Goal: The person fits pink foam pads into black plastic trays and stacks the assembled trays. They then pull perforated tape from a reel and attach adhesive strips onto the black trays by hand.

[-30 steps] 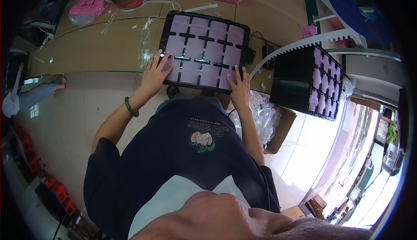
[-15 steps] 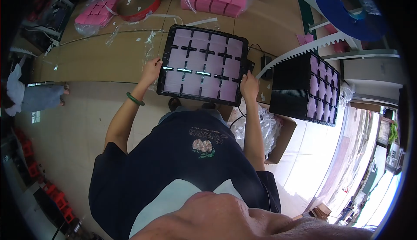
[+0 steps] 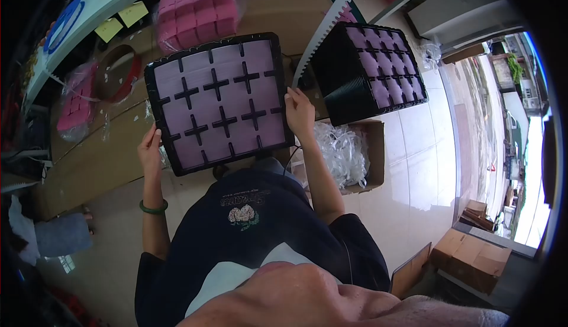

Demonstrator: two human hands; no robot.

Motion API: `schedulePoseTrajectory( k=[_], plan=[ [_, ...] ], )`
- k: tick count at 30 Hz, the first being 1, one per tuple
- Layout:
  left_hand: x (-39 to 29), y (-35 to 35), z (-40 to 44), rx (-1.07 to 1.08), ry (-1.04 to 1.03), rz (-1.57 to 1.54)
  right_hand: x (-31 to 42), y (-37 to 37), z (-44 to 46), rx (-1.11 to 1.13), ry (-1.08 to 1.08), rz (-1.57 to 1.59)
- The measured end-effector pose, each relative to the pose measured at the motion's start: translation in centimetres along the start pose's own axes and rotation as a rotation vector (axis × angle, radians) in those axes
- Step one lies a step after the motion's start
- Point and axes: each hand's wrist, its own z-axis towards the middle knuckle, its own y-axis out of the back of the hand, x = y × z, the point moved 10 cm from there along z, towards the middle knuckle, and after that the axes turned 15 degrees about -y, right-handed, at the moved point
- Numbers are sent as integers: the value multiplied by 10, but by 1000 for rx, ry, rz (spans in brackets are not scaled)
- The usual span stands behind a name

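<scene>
A black plastic tray (image 3: 226,84) with pale pink-purple pads in its compartments is held up in front of me, its face tilted toward the camera. My left hand (image 3: 151,147) grips the tray's left edge low down, thumb on the front. On the opposite side, my right hand (image 3: 300,114) grips the right edge near its middle. The fingers behind the tray are partly hidden. To the right stands a stack of black trays (image 3: 340,78), with pink-purple pads showing in the end one.
Pink padded blocks in clear plastic (image 3: 198,13) lie on the cardboard-covered table (image 3: 89,170), near a red tape ring (image 3: 121,73). A white toothed strip (image 3: 322,31) slants beside the tray stack. Below it sits a cardboard box (image 3: 376,155) of clear plastic scraps (image 3: 340,155). Another person (image 3: 53,235) is at far left.
The tray has come closer to the camera and tilted up, with both hands still on its edges. My view has turned rightward, so surrounding things appear shifted left.
</scene>
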Motion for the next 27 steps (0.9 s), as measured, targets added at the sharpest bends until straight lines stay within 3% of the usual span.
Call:
schedulePoseTrajectory(
  k=[4,6,7,9,13,15,17,19,27],
  plan=[
    [-108,-54,-2,93,-200,-67,46,147,-41,-289,64,212],
    [-162,-115,-8,212,-242,-177,38,222,-50,-427,-92,210],
    [-181,-148,-14,270,-263,-230,24,255,-50,-520,-37,248],
    [-203,-222,-24,456,-279,-402,-8,320,-47,-664,16,268],
    [-193,-368,-37,677,-190,-483,-73,411,10,-749,-167,55],
    [-180,-434,-38,730,-119,-430,-93,439,51,-743,-315,-58],
    [-161,-493,-37,778,8,-434,-112,456,104,-764,-318,-160],
    [-141,-534,-32,764,63,-438,-147,461,169,-653,-469,-315],
    [-105,-587,-4,534,-14,-242,-189,409,362,-567,-334,-634]
  ],
)
